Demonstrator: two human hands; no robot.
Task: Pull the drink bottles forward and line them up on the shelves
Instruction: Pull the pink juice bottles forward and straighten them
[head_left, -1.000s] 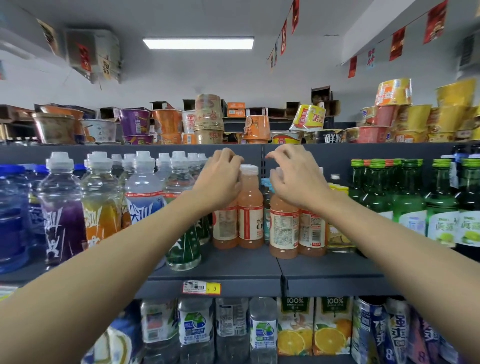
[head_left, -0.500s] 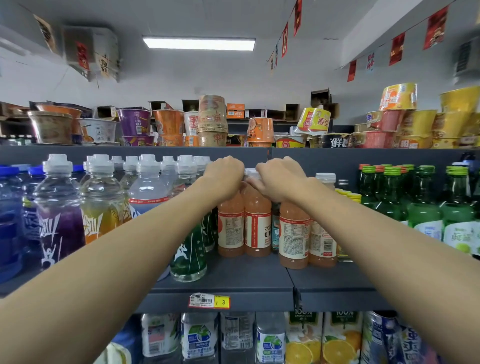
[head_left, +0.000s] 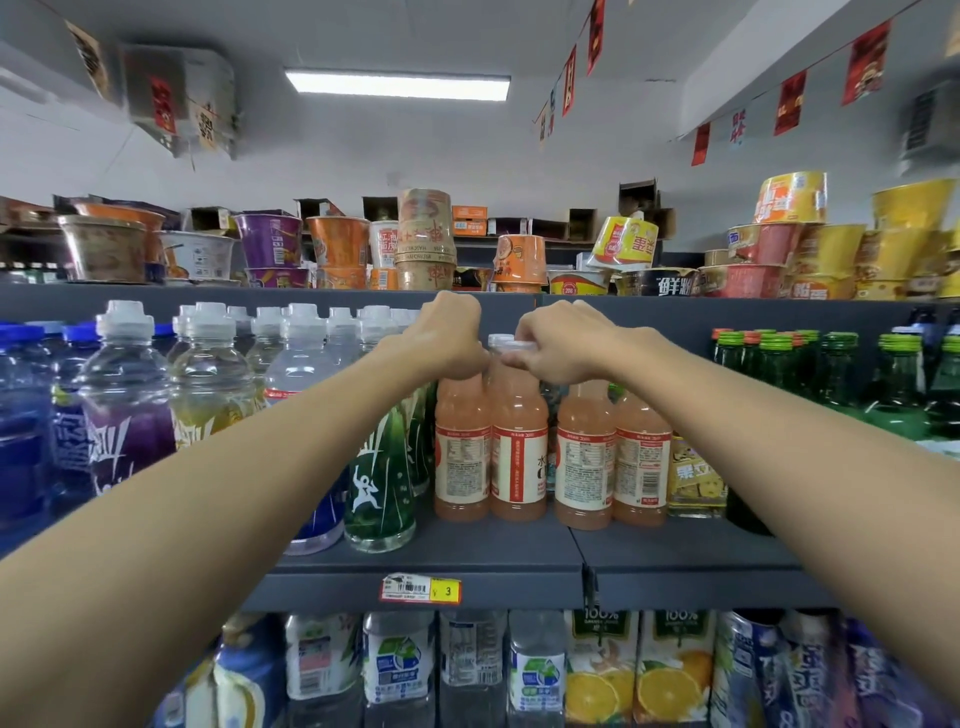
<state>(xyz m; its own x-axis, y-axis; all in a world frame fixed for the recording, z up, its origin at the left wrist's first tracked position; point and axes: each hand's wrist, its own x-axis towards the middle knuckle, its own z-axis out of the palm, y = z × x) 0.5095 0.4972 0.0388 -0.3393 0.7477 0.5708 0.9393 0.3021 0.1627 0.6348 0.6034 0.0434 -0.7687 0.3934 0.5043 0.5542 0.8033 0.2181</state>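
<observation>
Four peach-coloured drink bottles with white labels stand side by side mid-shelf on the grey shelf (head_left: 519, 556). My left hand (head_left: 449, 340) curls over the top of the leftmost peach bottle (head_left: 462, 447), hiding its cap. My right hand (head_left: 563, 343) reaches left and pinches the white cap of the second peach bottle (head_left: 518, 452); its palm hides the top of the third peach bottle (head_left: 584, 457). The fourth peach bottle (head_left: 641, 457) stands free to the right. The two hands almost touch.
Clear sports-drink bottles (head_left: 208, 384) crowd the shelf to the left, and a green one (head_left: 382, 483) stands beside the peach bottles. Green glass bottles (head_left: 836, 374) fill the right. Noodle cups (head_left: 423, 239) sit on the shelf above. Water bottles and juice cartons (head_left: 670, 670) stand below.
Both hands have come down and together onto the peach bottle tops. My right hand shifted left onto the second bottle's cap. The view has moved closer to the shelf.
</observation>
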